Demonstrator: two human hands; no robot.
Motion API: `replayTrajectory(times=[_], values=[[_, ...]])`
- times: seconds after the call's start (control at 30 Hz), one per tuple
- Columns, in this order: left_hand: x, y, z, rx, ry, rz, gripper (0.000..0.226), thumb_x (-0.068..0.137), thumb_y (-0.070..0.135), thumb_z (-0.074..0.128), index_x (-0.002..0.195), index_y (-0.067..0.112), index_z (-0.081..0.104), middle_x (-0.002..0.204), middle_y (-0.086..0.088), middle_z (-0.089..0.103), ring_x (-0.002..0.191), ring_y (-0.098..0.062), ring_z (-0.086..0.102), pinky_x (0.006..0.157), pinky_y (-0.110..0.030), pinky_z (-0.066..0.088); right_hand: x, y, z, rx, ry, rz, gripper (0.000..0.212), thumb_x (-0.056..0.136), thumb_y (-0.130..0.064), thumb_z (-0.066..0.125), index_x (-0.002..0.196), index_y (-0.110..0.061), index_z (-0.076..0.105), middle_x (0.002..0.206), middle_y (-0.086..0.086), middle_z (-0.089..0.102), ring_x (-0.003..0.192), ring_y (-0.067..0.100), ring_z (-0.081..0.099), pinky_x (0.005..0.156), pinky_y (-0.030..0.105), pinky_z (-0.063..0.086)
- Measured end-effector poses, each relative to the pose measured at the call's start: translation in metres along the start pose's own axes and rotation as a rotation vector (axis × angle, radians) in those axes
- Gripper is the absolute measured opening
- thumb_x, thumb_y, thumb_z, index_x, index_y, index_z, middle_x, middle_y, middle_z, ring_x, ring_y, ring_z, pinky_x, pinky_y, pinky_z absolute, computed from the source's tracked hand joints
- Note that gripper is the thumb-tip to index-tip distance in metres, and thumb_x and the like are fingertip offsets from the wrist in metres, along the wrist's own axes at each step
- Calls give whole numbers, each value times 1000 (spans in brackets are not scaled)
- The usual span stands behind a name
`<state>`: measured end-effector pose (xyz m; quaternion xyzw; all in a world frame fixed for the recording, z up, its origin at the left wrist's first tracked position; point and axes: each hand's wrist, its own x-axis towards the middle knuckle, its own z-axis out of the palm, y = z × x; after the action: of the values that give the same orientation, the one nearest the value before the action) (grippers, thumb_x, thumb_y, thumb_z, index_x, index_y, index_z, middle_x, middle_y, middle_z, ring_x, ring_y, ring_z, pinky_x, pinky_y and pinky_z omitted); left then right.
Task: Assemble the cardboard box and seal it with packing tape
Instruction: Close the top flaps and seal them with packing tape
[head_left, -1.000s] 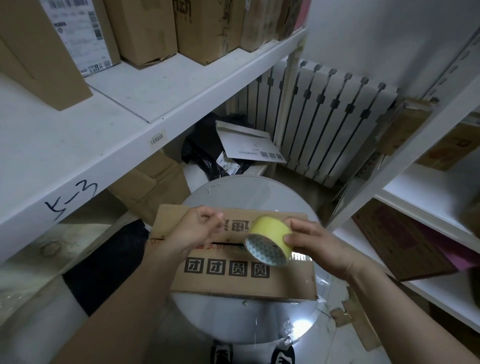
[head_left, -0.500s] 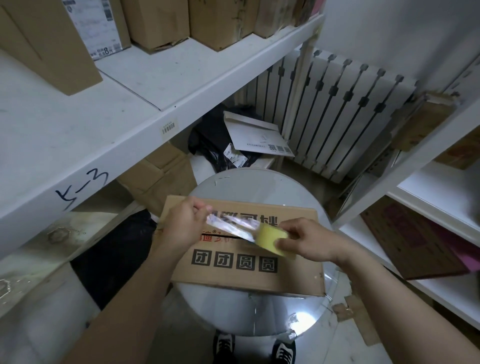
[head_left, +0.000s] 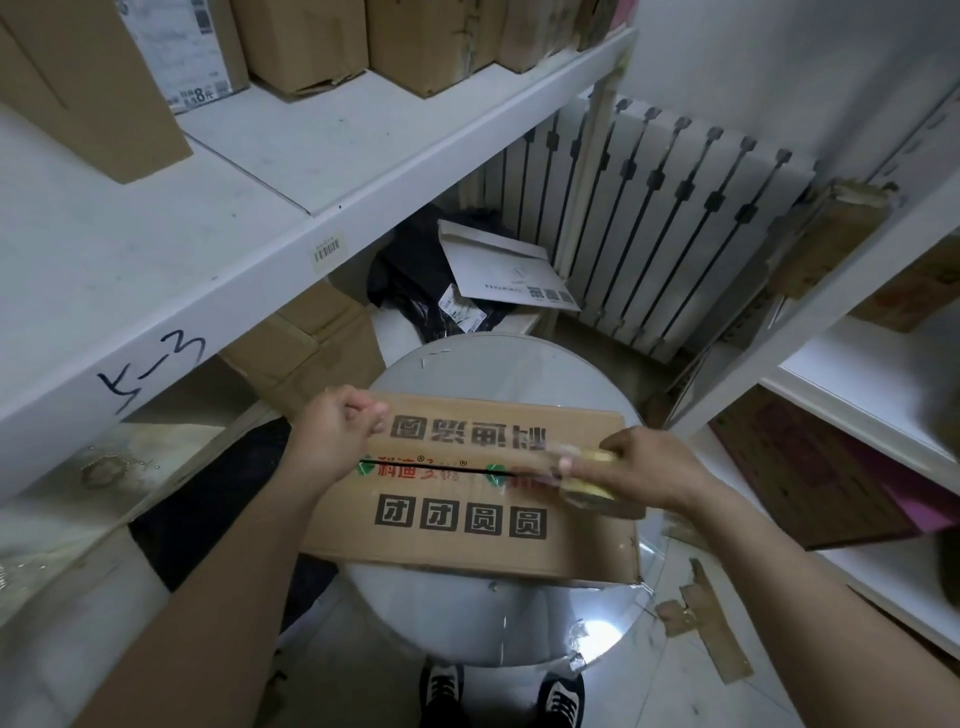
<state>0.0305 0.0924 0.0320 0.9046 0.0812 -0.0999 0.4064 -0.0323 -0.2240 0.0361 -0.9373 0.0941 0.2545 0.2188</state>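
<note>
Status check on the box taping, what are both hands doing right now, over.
Left hand pinching tape strip; right hand gripping tape roll. Strip stretched over cardboard box, centre seam not yet sealed. Nothing blocking the seam.

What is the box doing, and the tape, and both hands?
Cardboard box: flaps folded shut, dark middle seam showing, on the round table.
Tape roll: held by the right hand, partly unrolled.
Tape strip: stretched between both hands above the box.
Left hand: pinching the strip's end.
</note>
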Motion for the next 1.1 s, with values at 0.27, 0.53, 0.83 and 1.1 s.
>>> replayTrajectory(times=[0.27,0.53,0.83,1.1], values=[[-5,-52,9,-188,-94,-252,18,99,18,53,91,5,63,90,-10,66,88,-23,61,79,-37,49,-17,24,5,1186,-265,-266,54,59,-49,83,72,-8,52,71,10,44,69,21,47,71,33,38],[-5,-68,-3,-89,-12,-204,15,96,19,57,88,8,65,84,-4,65,80,-17,60,67,-30,41,-18,15,4,870,-326,-287,21,85,-26,68,78,-6,66,73,2,59,72,11,56,71,20,45],[9,-79,-17,-1,146,-140,14,95,17,56,92,6,65,84,-2,64,81,-18,58,63,-27,38,12,15,5,-318,42,128,70,64,-89,46,69,-22,65,69,-6,63,67,11,61,67,32,55],[22,-137,-11,-310,114,-402,28,87,35,62,93,8,58,97,-17,62,97,-35,62,86,-55,54,-2,26,1,1043,-254,-90,84,60,-56,80,94,16,54,81,21,55,69,26,55,64,27,45]])
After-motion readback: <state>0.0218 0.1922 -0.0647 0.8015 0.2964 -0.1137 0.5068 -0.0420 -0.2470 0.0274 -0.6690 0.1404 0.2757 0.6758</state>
